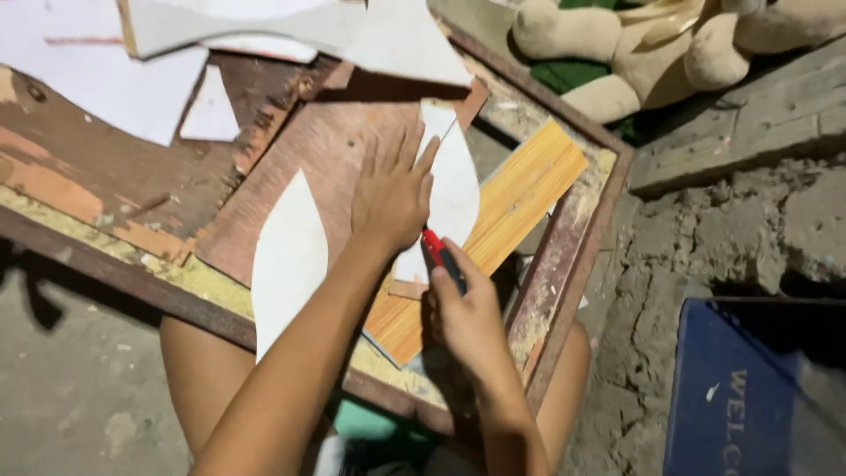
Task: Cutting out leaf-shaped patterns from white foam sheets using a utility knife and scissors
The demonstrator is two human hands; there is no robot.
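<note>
My left hand [392, 192] lies flat, fingers spread, pressing a white curved template [454, 189] onto an orange wood-grain strip [520, 189]. My right hand [467, 313] grips a red and black utility knife [441, 256], its tip at the template's lower left edge. Another white leaf-shaped cutout [288, 260] rests to the left on the brown board [308, 150]. All of it sits on a worn wooden frame [573, 238] across my knees.
Several white cut shapes [106, 79] lie at the top left of the board. A beige stuffed toy [652, 53] sits at the top right on rough concrete. A blue panel [731, 397] stands at the lower right. Grey floor shows at the left.
</note>
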